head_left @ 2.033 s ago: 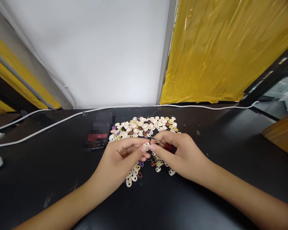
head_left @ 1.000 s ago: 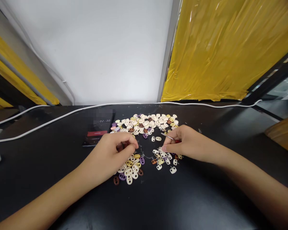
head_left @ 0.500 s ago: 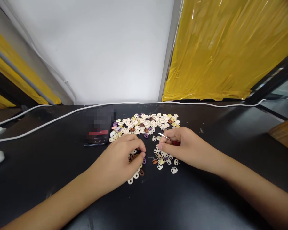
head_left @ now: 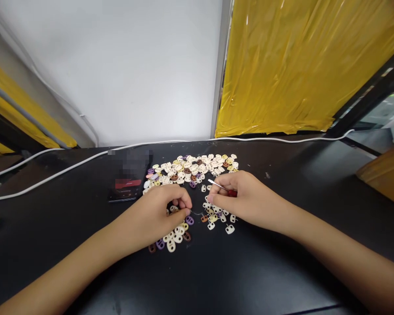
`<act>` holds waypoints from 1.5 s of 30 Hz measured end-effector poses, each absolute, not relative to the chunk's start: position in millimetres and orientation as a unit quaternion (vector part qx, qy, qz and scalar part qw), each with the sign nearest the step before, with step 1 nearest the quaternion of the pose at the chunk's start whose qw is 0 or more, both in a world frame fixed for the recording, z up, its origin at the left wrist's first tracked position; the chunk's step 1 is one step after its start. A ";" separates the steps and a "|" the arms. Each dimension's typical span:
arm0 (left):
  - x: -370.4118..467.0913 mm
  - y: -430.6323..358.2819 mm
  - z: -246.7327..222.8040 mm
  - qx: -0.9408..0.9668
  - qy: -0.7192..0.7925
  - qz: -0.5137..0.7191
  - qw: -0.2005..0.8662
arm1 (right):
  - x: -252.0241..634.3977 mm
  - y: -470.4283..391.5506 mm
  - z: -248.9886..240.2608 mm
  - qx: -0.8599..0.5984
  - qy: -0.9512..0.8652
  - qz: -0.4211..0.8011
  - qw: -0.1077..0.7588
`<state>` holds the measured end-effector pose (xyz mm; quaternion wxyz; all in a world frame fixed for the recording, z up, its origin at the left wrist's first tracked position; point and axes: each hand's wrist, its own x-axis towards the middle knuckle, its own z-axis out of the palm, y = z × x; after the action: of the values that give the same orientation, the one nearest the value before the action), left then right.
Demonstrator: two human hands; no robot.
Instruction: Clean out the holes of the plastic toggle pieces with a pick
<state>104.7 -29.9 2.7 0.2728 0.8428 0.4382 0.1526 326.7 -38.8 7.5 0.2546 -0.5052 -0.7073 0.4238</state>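
Observation:
A small screwdriver (head_left: 217, 184) with a red handle and a flat silver blade rests in my right hand (head_left: 239, 192), its blade pointing up and left. The thumb and index fingertip of that hand meet over a group of small cream plastic pieces (head_left: 216, 210) with holes and thin prongs. My left hand (head_left: 164, 203) is closed in a pinch; whatever is between its fingertips is too small to make out. Under and below it lies a group of oval two-holed plastic pieces (head_left: 177, 237) in cream, purple, yellow and brown, partly hidden by the hand.
Behind both hands spreads a larger pile of mixed oval pieces (head_left: 197, 167). A dark phone (head_left: 126, 197) lies to its left. A white cable (head_left: 68, 171) crosses the back of the black table (head_left: 197, 280). A brown box (head_left: 385, 173) stands at the right.
The view has shifted slightly, so everything sits further left. My left hand has lifted a little off the near pieces, uncovering more of them. The screwdriver stays in my right hand.

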 end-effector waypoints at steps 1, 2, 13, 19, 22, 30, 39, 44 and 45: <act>104.8 -29.6 3.2 0.846 0.434 0.146 0.273 | 326.7 -38.9 7.4 -0.506 -0.708 0.422 0.254; 104.9 -29.3 3.6 0.851 0.427 0.139 0.272 | 326.7 -39.0 7.2 -0.506 -0.710 0.420 0.252; 105.6 -30.8 -1.5 0.899 0.367 0.115 0.211 | 327.0 -38.5 2.1 -0.493 -0.715 0.433 0.244; 107.5 -23.3 -1.9 0.907 0.344 0.106 0.220 | 326.3 -38.9 2.0 -0.496 -0.714 0.434 0.237; 108.9 -22.0 -2.2 0.915 0.329 0.102 0.210 | 325.8 -38.5 2.4 -0.498 -0.712 0.437 0.233; 112.5 -25.0 -1.8 0.922 0.334 0.068 0.183 | 326.2 -37.1 2.8 -0.497 -0.714 0.435 0.234; 113.6 -32.0 2.0 0.906 0.347 0.142 0.194 | 323.9 -40.9 -2.6 -0.493 -0.718 0.411 0.269; 114.9 -38.9 10.8 0.856 0.387 0.191 0.284 | 320.6 -47.3 1.1 -0.435 -0.747 0.385 0.323; 115.5 -39.8 10.6 0.848 0.392 0.196 0.299 | 319.8 -48.4 1.6 -0.428 -0.752 0.380 0.328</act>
<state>115.5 -39.8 10.6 0.2994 0.8476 0.3922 0.1955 319.8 -48.4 1.6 0.3277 -0.4277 -0.7520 0.3797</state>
